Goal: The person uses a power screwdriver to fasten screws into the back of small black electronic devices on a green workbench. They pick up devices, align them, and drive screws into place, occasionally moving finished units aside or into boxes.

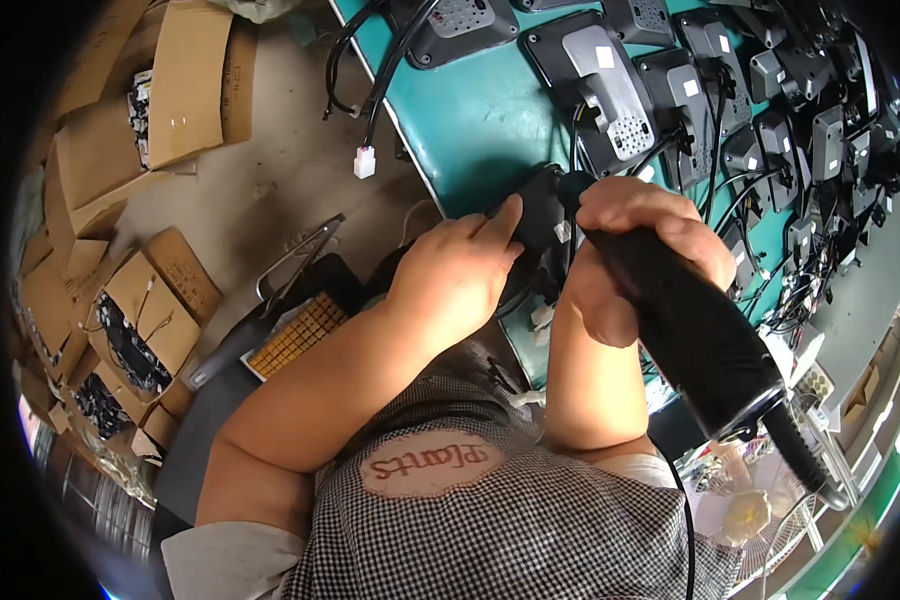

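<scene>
Right hand: in the head view, right of the frame's middle, the right hand (650, 240) is curled round a black power tool (685, 330), fingers wrapped about its front part.
Power tool: slants from lower right up toward the middle, its nose by a black casing (542, 215); whether the tip touches is hidden. The grip near the nose is probably for steering it.
Left hand: the left hand (455, 265), at the middle of the frame, lies palm down on the casing, fingers partly bent; whether they pinch its edge I cannot tell. It seems to steady the casing.
Casing: near the middle of the frame, at the near edge of the green bench (460, 120), likely for easy reach of both hands.
Bench: more casings (590, 90) lie across the upper right, grey backs up, perhaps to keep that side accessible.
Plug: a white plug (365, 162) hangs past the bench edge, upper middle.
Boxes: cardboard boxes (185, 85) stand open at the left, perhaps so their contents can be reached.
Count: two hands, one power tool, one casing under the left hand, one white plug; other casings and boxes overlap too much to count.
</scene>
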### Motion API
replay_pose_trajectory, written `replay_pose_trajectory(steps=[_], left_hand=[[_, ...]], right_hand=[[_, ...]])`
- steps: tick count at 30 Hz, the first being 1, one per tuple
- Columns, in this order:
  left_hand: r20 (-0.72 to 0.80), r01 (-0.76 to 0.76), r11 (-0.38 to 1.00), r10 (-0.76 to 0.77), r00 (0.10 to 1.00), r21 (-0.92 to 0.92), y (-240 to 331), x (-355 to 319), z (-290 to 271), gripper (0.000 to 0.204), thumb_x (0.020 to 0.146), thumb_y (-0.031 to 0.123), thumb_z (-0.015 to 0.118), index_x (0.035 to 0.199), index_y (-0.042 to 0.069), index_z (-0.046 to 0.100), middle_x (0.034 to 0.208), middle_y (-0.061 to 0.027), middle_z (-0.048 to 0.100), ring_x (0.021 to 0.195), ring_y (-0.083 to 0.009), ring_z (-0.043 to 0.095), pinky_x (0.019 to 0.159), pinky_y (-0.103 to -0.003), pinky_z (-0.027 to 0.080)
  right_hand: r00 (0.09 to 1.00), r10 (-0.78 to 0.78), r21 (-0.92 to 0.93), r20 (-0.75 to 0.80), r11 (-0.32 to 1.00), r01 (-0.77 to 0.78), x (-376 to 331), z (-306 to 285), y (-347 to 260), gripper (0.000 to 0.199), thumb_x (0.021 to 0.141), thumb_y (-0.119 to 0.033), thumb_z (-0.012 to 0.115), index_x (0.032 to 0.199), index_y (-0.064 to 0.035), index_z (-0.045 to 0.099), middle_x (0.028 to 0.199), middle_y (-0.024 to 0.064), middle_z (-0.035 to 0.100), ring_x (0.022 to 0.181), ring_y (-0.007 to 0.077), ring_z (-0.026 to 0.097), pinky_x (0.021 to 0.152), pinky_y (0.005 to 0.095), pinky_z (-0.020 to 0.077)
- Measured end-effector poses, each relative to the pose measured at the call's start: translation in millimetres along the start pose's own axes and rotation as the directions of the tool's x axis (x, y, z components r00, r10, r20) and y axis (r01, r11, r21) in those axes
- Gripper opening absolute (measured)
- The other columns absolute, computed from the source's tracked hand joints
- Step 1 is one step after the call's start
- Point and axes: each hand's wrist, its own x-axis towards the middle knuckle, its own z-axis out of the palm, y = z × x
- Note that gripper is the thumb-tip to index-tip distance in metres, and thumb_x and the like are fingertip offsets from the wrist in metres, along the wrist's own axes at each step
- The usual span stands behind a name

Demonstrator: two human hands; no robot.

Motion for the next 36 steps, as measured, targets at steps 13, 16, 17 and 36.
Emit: replay_pose_trajectory(steps=[13, 16, 17, 36], left_hand=[[0.018, 0.08, 0.994, -0.079, 0.997, -0.071, 1.5, -5.9, 4.8, 0.038, 0.09, 0.019, 0.053, 0.126, 0.006, 0.051, 0.085, -0.0159, 0.061, 0.074, -0.0351, 0.059, 0.068, -0.041, 0.049], [-0.04, 0.055, 0.979, -0.065, 0.997, -0.197, -5.7, -7.7, 9.2, 0.039, 0.092, 0.021, 0.052, 0.128, 0.005, 0.05, 0.089, -0.0168, 0.061, 0.077, -0.0315, 0.06, 0.071, -0.038, 0.048], [-0.069, 0.038, 0.968, -0.057, 0.996, -0.247, -10.4, -8.9, 13.1, 0.04, 0.093, 0.022, 0.052, 0.129, 0.005, 0.049, 0.09, -0.017, 0.061, 0.078, -0.0299, 0.061, 0.072, -0.037, 0.048], [0.215, 0.213, -0.137, 0.004, 0.977, -0.967, 21.5, -29.2, -5.5, 0.061, 0.1, 0.044, 0.025, 0.137, -0.003, 0.035, 0.132, -0.0181, 0.047, 0.123, -0.0259, 0.046, 0.105, -0.041, 0.034]], right_hand=[[0.981, 0.127, -0.215, 0.146, 0.972, -0.094, 3.6, -13.7, -3.4, 0.069, 0.077, -0.065, 0.059, 0.103, -0.002, 0.05, 0.075, 0.0131, 0.057, 0.057, 0.0218, 0.057, 0.05, 0.0333, 0.0519], [0.949, 0.148, -0.148, -0.278, 0.97, -0.195, -4.4, 3.5, -5.7, 0.062, 0.077, -0.065, 0.06, 0.104, -0.0106, 0.05, 0.078, 0.0071, 0.056, 0.061, 0.0194, 0.054, 0.055, 0.0343, 0.0502], [0.917, 0.222, -0.098, -0.331, 0.959, -0.267, -4.4, 1.3, -6.4, 0.061, 0.075, -0.064, 0.062, 0.103, -0.0118, 0.05, 0.077, 0.0061, 0.055, 0.065, 0.0187, 0.054, 0.058, 0.0352, 0.0489], [0.842, 0.43, 0.363, -0.326, 0.879, -0.309, 6.2, 7.5, -86.7, 0.071, 0.073, -0.074, 0.054, 0.1, -0.0085, 0.058, 0.071, 0.0034, 0.051, 0.054, 0.0158, 0.05, 0.051, 0.0313, 0.0416]])
